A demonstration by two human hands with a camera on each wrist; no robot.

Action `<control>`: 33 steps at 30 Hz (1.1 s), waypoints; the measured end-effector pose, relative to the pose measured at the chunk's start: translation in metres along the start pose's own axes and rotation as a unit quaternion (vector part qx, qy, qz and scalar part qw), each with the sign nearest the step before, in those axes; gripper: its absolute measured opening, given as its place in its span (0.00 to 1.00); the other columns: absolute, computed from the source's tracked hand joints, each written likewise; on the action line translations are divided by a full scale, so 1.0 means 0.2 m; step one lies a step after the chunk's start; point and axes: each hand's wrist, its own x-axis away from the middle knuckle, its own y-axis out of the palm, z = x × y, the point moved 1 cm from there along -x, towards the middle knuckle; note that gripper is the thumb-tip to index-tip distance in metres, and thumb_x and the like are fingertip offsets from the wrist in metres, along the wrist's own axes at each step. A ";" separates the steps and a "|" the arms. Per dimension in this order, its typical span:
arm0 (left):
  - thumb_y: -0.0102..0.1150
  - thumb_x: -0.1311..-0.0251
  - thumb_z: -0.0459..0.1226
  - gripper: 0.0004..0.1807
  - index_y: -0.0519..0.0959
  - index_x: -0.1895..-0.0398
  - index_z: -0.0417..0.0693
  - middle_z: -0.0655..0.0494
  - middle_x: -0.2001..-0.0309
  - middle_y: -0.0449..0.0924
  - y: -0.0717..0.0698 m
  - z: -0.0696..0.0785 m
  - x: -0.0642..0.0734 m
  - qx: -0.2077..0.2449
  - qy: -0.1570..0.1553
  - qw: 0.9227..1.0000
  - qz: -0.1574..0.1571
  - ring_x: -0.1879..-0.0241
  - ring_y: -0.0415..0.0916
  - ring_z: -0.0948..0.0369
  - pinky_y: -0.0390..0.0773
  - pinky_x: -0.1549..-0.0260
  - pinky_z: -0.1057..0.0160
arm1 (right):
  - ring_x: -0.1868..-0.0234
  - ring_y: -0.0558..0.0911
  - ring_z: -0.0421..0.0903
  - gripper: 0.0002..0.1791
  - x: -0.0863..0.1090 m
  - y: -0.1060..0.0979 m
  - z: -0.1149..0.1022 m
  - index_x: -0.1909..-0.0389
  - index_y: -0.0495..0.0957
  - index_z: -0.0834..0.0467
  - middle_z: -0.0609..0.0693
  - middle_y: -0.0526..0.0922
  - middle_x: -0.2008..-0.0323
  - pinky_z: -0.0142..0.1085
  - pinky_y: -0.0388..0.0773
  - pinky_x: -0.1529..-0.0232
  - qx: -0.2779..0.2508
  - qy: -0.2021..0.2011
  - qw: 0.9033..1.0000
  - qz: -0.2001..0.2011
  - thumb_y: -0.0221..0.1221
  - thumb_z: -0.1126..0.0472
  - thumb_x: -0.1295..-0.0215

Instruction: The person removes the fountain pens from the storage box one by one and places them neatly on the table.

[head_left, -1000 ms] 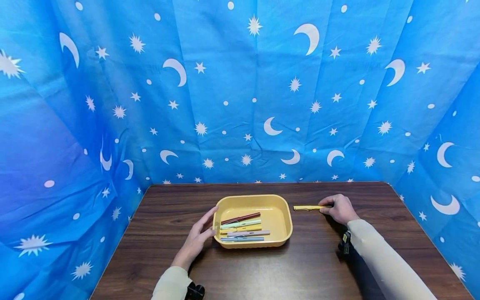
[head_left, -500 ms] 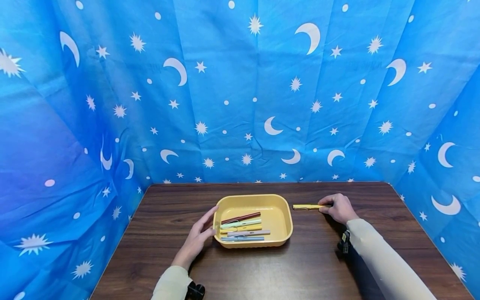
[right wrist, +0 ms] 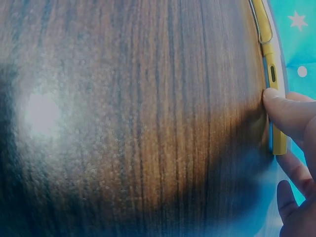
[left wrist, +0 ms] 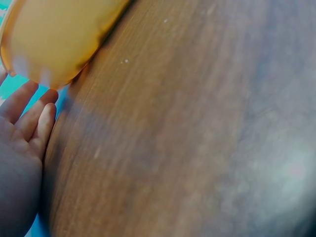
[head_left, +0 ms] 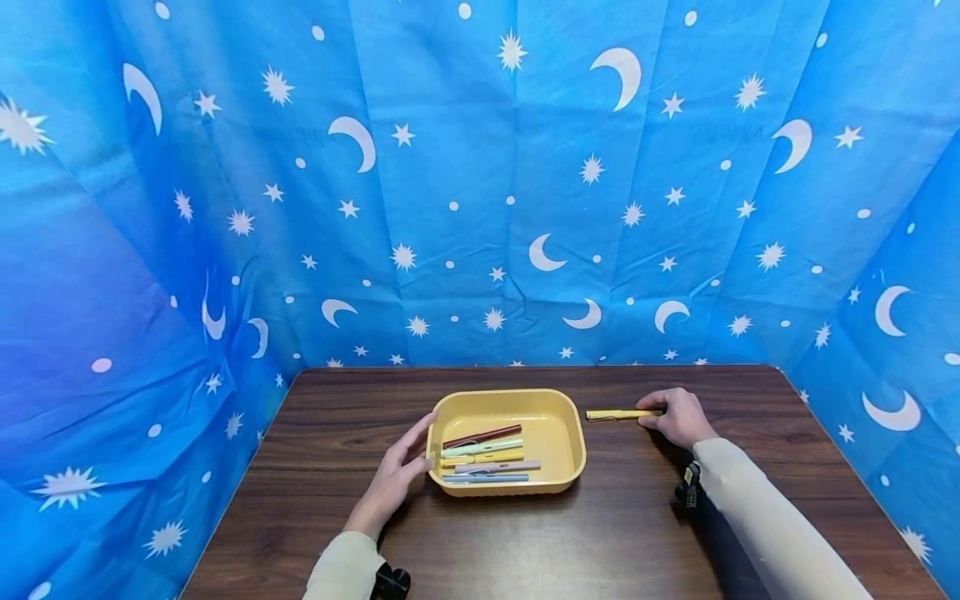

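My left hand [head_left: 386, 483] touches the left end of a yellow tray [head_left: 566, 475], its fingers fairly straight along the wall; the left wrist view shows the fingers [left wrist: 30, 111] against the tray's outside. Off the tray's right end, my right hand [head_left: 681, 418] pinches a yellow pen [head_left: 611, 415] by one end, between thumb and fingers. Its wire clip and a small dark window in the barrel [right wrist: 273, 74] show in the right wrist view. Inside the tray lie a dark red pen [head_left: 482, 437], a pale green pen [head_left: 491, 447], another yellow pen [head_left: 480, 458], a pinkish-grey pen [head_left: 510, 467] and a blue-grey pen [head_left: 487, 478].
The dark wood-grain table [head_left: 495, 550] ends just behind the tray and the right hand. A blue cloth [head_left: 480, 167] with white moons and stars hangs behind it and at both sides. The wrist cameras sit low beside the sleeves.
Almost nothing differs. The pen's free end rises very slightly, then sinks back, with the right hand keeping its pinch. The left hand and the tray stay put.
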 end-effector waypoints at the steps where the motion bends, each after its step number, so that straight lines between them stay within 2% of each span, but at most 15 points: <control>1: 0.53 0.35 0.26 0.41 0.63 0.18 0.58 0.50 0.19 0.60 0.00 0.00 0.00 0.000 -0.001 1.000 0.000 0.22 0.60 0.48 0.67 0.34 0.74 | 0.49 0.80 0.59 0.10 0.00 0.00 0.00 0.54 0.91 0.59 0.62 0.88 0.49 0.62 0.78 0.40 -0.001 0.002 1.000 -0.001 0.72 0.66 0.37; 16: 0.54 0.34 0.28 0.40 0.63 0.18 0.59 0.52 0.18 0.59 0.00 0.01 0.00 -0.004 -0.008 1.000 0.004 0.21 0.58 0.49 0.65 0.32 0.73 | 0.46 0.80 0.61 0.15 0.02 -0.03 0.00 0.48 0.88 0.61 0.64 0.85 0.45 0.63 0.77 0.38 0.002 0.007 1.000 -0.011 0.71 0.65 0.36; 26: 0.53 0.34 0.27 0.41 0.63 0.18 0.63 0.54 0.18 0.59 0.01 0.01 -0.02 -0.009 -0.019 1.000 0.008 0.21 0.59 0.51 0.65 0.32 0.72 | 0.46 0.80 0.61 0.22 0.04 -0.08 -0.04 0.40 0.84 0.62 0.67 0.82 0.39 0.60 0.82 0.42 -0.014 0.030 0.999 -0.016 0.71 0.61 0.34; 30: 0.53 0.34 0.27 0.41 0.63 0.18 0.63 0.55 0.19 0.59 0.01 0.01 -0.01 -0.007 -0.020 1.000 0.008 0.21 0.59 0.51 0.65 0.32 0.72 | 0.45 0.82 0.63 0.24 0.03 -0.10 -0.07 0.39 0.83 0.63 0.66 0.82 0.38 0.59 0.83 0.43 -0.014 0.012 1.000 -0.008 0.71 0.60 0.33; 33: 0.53 0.34 0.27 0.41 0.63 0.18 0.62 0.54 0.18 0.59 0.01 0.01 -0.01 -0.008 -0.017 1.000 0.010 0.21 0.59 0.51 0.65 0.31 0.71 | 0.38 0.79 0.65 0.25 0.02 -0.11 -0.11 0.37 0.82 0.62 0.65 0.81 0.36 0.61 0.79 0.38 -0.022 -0.010 1.000 0.004 0.70 0.59 0.33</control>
